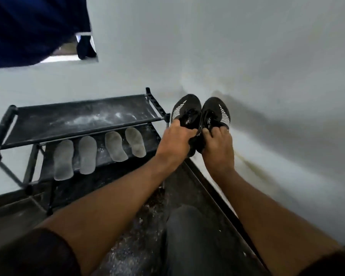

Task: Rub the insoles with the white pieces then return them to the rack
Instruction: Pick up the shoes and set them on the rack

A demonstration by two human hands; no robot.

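Hands first: left hand [174, 143] is curled round the heel end of the left black shoe [184, 114], and right hand [217, 145] grips the right black shoe [217, 114] the same way, fingers hooked into the opening. Both shoes are held up side by side, touching each other, just off the right end of the rack [78, 116], toes pointing at the white wall [227, 46].

Four insoles [100, 152] are lying in a row on the rack's lower shelf, all looking dusted white, and the top shelf has white powder smeared on it too. I can't spot any white pieces anywhere, so can't tell where those are.

My guess is the rubbing is pretty much done and this pair is either getting its insoles pulled or just being put back on the rack. Tips for doing it well:
- keep the shoes level and together so nothing inside tips out
- if an insole's coming out, pinch it at the heel and peel slowly
- set things down on the upper shelf or a free bit of the lower one, not on top of the powdered insoles
- watch the knee [187, 226] below the rack's right end, it's close to the swing path
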